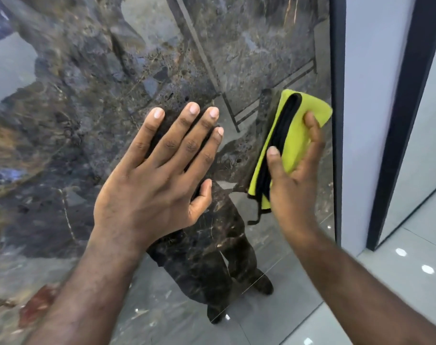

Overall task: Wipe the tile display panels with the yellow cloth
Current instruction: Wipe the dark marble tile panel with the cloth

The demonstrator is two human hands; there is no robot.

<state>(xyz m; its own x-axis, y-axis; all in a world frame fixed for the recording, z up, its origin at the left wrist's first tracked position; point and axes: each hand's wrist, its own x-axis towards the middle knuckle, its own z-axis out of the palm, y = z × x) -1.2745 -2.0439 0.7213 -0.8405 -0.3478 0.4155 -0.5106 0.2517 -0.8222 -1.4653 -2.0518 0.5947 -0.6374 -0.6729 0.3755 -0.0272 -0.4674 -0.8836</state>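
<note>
While your left hand is pressing flat, fingers spread, on the glossy dark marble tile panel, your right hand is gripping the folded yellow cloth, its black trim showing along the fold, at the panel's right edge.

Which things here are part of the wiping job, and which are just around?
Job: yellow cloth, gripped by the right hand; dark marble tile panel; left hand, flat on the panel.
Just around: dark frame strip; white wall; grey floor tiles.
</note>
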